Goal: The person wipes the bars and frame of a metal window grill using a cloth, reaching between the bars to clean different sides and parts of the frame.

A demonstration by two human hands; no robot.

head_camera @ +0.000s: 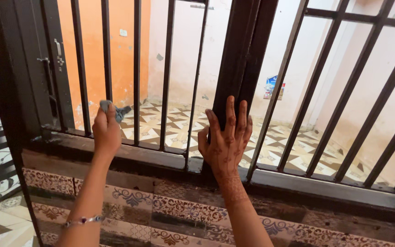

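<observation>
Here, a black iron window grille [325,91] fills nearly the whole view, its round vertical bars dusty and dull, split by a broad dark central post [245,50] that rises directly above the right hand [225,139]. Beneath both hands runs the window sill [152,155], pale and worn along its top edge, and below that a wall of patterned tiles [184,212] in brown, cream and blue scrollwork. Beyond the bars, past the fingertips, lies a floor of geometric cream and brown tiles [280,146], backed by an orange wall [120,50] to the far side of the left hand [106,132] and a pale wall with a small coloured picture [274,87] beyond the right. Thin bars stand just to either side of the left hand, so that it sits between two of them. The left arm reaches up and forward, a beaded bracelet [83,220] on the wrist, and its hand is closed tightly around a small grey-blue cloth [115,110], which bunches out above the knuckles, just over the sill. The right hand, marked with dark henna patterns, is spread flat with fingers splayed upward, palm pressed against the base of the central post, holding nothing.
</observation>
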